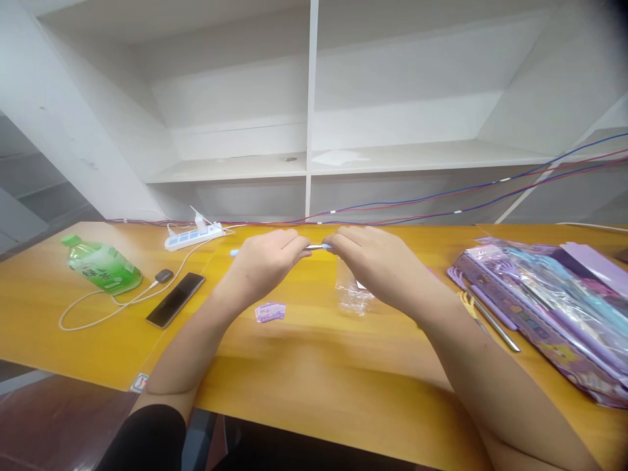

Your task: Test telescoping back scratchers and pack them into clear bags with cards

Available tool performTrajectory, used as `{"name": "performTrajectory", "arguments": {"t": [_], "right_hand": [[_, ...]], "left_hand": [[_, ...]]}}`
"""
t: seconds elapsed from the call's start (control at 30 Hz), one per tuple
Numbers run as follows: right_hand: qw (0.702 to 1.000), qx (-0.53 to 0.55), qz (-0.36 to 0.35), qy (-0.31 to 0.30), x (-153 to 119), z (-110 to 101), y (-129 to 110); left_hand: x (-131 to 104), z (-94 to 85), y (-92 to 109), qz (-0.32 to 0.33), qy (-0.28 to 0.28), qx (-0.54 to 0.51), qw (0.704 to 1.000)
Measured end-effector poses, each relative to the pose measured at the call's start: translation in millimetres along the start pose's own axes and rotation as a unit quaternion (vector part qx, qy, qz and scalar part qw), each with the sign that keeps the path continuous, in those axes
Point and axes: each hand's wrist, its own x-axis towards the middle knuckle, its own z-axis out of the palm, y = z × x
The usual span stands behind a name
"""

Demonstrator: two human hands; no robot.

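My left hand (269, 263) is closed around a slim light-blue pen (234, 252), whose end sticks out on the left side of the fist. Between the two hands a thin dark and whitish stretch of it shows. The fingers of my right hand (371, 260) are closed on the pen's other end, where a bit of light blue peeks out; most of that end is hidden. Both hands are held above the wooden table (314, 379). Below and between them lie small purple printed cards (270, 313). Clear plastic wrapping (354, 297) rests beneath my right hand.
On the right lies a purple patterned box (549, 333) full of wrapped pens, with a silver-tipped pen (496, 327) beside it. To the left are a green bottle (104, 265) on its side, a phone (175, 301), a cable and a power strip (193, 237). White shelves (235, 167) rise behind.
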Motion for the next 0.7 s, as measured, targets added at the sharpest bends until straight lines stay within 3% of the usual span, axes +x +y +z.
{"name": "performTrajectory", "arguments": {"t": [0.43, 0.57, 0.7], "right_hand": [[0.999, -0.017, -0.004, 0.034, -1.5, -2.0, 7.5], [0.997, -0.056, 0.014, 0.043, -7.1, -12.4, 21.5], [0.988, -0.124, 0.044, 0.085, -24.8, -33.9, 57.3]], "left_hand": [[1.3, 5.7, -10.0, -0.014, 0.022, -0.006, 1.0], [-4.4, 1.0, -34.9, -0.039, 0.016, -0.049, 0.998], [-17.5, -15.9, -75.9, -0.062, 0.045, -0.054, 0.996]]}}
